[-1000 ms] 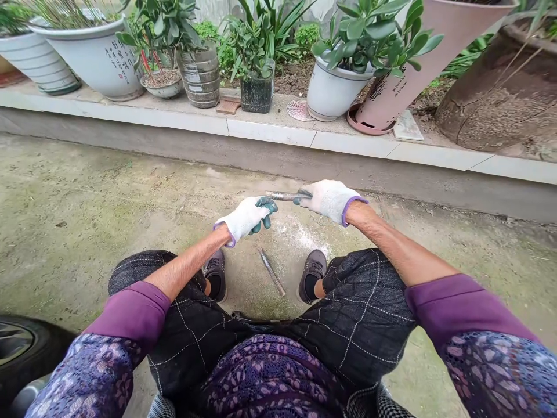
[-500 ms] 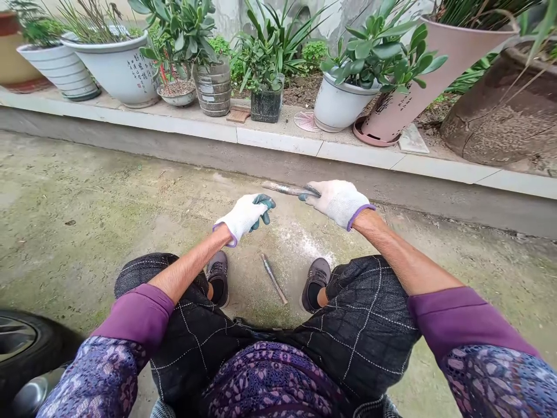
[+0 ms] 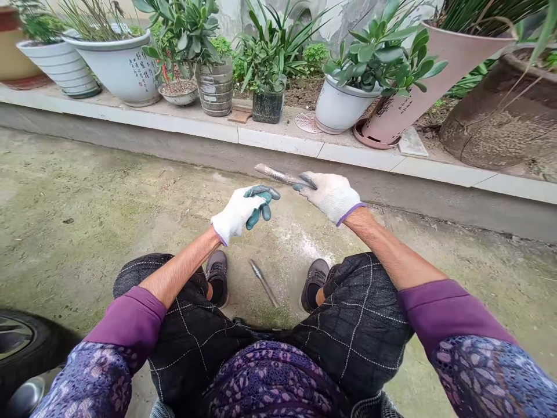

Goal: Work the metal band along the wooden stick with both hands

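Right hand (image 3: 329, 194) grips a metal rod (image 3: 277, 173) by one end. Long axis runs crosswise, free end pointing left and slightly away from the body, passing just beyond the left hand (image 3: 243, 209). Left fingers half-curled, apart from the rod; palm hidden, can't tell if anything's inside. Second rod (image 3: 264, 283) shows between the shoes (image 3: 216, 273), angled, nearer left.

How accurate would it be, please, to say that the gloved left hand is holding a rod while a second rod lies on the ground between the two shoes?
Only the side is wrong: the head view shows the rod in the gloved right hand, not the left hand. The second rod does lie on the ground between the two shoes.
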Available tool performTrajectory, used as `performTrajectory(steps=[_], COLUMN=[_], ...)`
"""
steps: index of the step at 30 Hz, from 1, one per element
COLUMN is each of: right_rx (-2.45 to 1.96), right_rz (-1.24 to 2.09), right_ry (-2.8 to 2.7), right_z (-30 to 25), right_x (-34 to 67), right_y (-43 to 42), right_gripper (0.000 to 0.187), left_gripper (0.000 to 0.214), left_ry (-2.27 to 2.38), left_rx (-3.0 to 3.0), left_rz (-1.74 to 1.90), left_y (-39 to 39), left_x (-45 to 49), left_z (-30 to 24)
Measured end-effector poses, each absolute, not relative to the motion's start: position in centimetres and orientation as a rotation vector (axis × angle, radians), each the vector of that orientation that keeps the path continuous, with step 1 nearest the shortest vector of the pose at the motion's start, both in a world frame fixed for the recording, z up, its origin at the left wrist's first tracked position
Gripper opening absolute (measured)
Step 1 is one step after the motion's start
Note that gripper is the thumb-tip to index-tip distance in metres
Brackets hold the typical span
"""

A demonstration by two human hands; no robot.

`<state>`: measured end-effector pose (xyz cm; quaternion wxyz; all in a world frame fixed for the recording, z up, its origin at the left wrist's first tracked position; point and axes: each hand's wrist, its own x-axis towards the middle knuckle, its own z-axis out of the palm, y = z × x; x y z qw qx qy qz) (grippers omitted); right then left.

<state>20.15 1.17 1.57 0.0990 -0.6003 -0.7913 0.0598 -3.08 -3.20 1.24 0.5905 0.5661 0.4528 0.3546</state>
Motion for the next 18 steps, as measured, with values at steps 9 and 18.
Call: performTrajectory(steps=[9,18], right_rx=[-1.275,-1.575], right_rz=[1.594,1.627], right_ry=[-1.828,-2.427], right_z=[3.4,2.0], right_x=[20.2,22.0], right_y=[-1.9,-1.9], right_gripper=[0.052,0.042], left_gripper=[0.029,0.023], left_ry=[1.098,1.322], left_rx=[1.394,1.736], left_rz=[0.633,0.307], left_y=[-2.1,-1.5], left_x=[-3.8,-4.2], left_z=[-0.5,-0.4])
